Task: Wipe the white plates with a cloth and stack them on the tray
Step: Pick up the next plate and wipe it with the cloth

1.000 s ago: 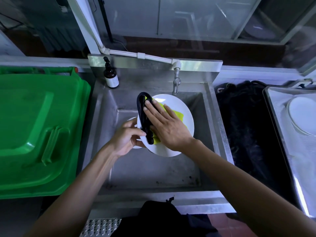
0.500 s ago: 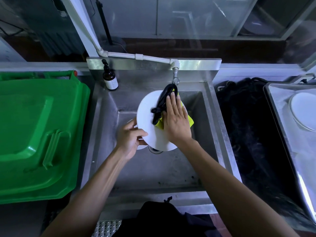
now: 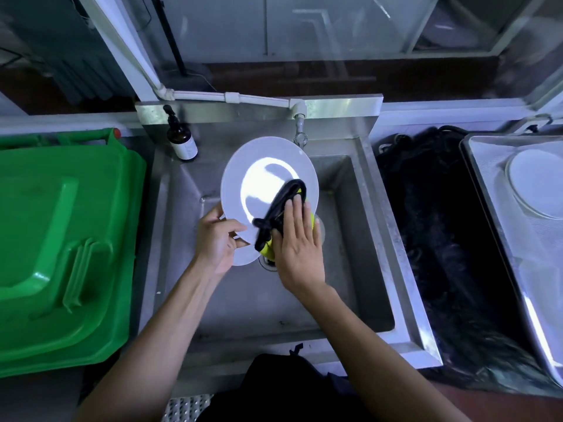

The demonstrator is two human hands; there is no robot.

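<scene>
I hold a white plate (image 3: 240, 178) tilted above the steel sink (image 3: 350, 269). My left hand (image 3: 217, 242) pinches its lower left rim, thumb on the face. My right hand (image 3: 297, 245) lies flat with straight fingers on a yellow cloth with a black edge (image 3: 278, 208), pressing it against the plate's lower right part. Under the held plate, edges of more white plates (image 3: 243, 258) show in the sink. A metal tray (image 3: 487, 226) at the right carries a white plate (image 3: 536, 184).
A green bin lid (image 3: 61, 239) fills the left side. A brown pump bottle (image 3: 181, 140) stands at the sink's back left corner, a tap (image 3: 300, 129) at the back. Black fabric (image 3: 441, 239) lies between sink and tray.
The plate has turned so that its face points up towards me. My right hand and the cloth slid from the plate's top edge down to its lower right.
</scene>
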